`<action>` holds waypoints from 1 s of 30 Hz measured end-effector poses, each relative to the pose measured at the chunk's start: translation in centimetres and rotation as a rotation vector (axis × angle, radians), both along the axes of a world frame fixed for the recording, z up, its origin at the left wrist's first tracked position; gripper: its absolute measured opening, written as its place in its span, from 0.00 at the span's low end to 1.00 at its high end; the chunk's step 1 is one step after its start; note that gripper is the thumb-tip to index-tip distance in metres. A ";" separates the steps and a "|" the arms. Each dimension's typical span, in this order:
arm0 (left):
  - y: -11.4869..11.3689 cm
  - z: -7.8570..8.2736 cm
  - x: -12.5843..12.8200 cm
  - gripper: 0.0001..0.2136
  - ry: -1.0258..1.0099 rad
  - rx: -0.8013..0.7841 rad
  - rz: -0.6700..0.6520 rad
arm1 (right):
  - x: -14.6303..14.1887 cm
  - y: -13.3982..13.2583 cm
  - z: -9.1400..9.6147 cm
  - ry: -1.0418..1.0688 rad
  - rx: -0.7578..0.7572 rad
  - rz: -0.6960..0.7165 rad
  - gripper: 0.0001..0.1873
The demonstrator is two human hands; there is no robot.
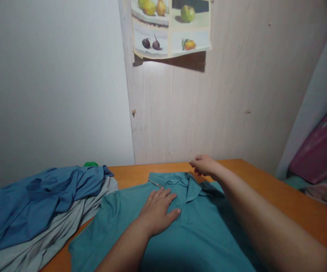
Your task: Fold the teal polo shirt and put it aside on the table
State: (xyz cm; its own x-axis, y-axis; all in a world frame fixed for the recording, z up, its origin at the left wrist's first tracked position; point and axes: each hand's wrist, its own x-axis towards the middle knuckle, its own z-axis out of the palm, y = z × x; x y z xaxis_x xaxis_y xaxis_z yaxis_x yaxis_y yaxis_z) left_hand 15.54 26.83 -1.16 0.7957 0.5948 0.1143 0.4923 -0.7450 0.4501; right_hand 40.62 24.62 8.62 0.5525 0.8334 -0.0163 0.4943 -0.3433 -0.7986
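A teal polo shirt point(197, 238) lies spread with its front up, and its collar point(191, 189) points toward the far edge. My left hand point(159, 211) rests flat on the chest beside the button placket, fingers stretched out and thumb apart. Just past the right side of the collar, my right hand point(204, 165) hovers over the far part of the table. Its fingers are loosely bent and point left, with nothing visible in them. My right forearm casts a shadow on the shirt's right shoulder and hides part of that sleeve.
The orange-brown table point(265, 189) meets a wall at its far edge. To the left are a heaped blue garment point(38, 204), a grey garment point(64, 234) and a small green thing point(91, 164). A fruit poster point(170, 30) hangs above; a magenta item point(319, 155) stands far right.
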 end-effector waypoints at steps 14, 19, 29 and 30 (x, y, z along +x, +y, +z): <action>0.1 0.0 0.2 0.30 0.049 0.057 -0.004 | -2.0 -3.4 -4.6 0.503 0.159 0.001 0.08; 0.1 0.0 0.2 0.29 0.060 0.064 0.003 | -4.8 -3.2 -5.8 0.601 0.355 0.222 0.17; 0.2 -0.3 0.7 0.22 -0.090 0.207 -0.023 | -6.0 -2.1 -11.0 0.143 0.379 0.457 0.16; 0.2 -0.2 0.7 0.22 -0.063 0.205 -0.044 | -5.5 -2.1 -10.6 0.119 0.362 0.448 0.16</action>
State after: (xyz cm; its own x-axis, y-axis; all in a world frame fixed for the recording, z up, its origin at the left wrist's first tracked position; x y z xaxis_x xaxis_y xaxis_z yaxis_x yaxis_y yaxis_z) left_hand 16.27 27.01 -1.41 0.8081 0.5188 0.2791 0.4329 -0.8443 0.3158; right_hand 35.12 22.53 -2.01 0.1566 0.9493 0.2727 0.4282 0.1835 -0.8848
